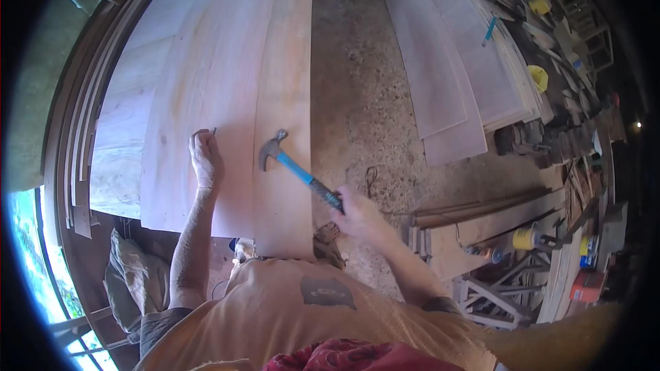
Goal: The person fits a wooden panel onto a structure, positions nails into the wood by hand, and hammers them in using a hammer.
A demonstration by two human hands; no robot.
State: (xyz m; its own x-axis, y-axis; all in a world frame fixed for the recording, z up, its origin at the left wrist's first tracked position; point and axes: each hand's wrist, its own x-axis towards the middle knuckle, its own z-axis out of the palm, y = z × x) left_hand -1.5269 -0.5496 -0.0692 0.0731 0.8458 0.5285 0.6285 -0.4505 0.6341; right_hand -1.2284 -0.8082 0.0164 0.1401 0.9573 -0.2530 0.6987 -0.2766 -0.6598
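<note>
My right hand (pixel 359 214) is wrapped round the black grip of a claw hammer (pixel 294 167) with a blue shaft. The steel head hangs over the right-hand strip of a pale plywood sheet (pixel 227 82). On the left, my left hand (pixel 205 154) is closed in a pinch at the plywood, and a thin dark nail (pixel 214 130) pokes out from its fingertips. The hammer head is to the right of that hand, apart from it. Whether the nail's point touches the wood is hidden by the fingers.
Across the concrete floor (pixel 364 62) lies a stack of plywood sheets (pixel 447 75) with a blue-handled tool (pixel 490 31) on it. Yellow containers (pixel 528 239) and timber offcuts crowd the right side. A crumpled cloth (pixel 130 271) hangs at lower left.
</note>
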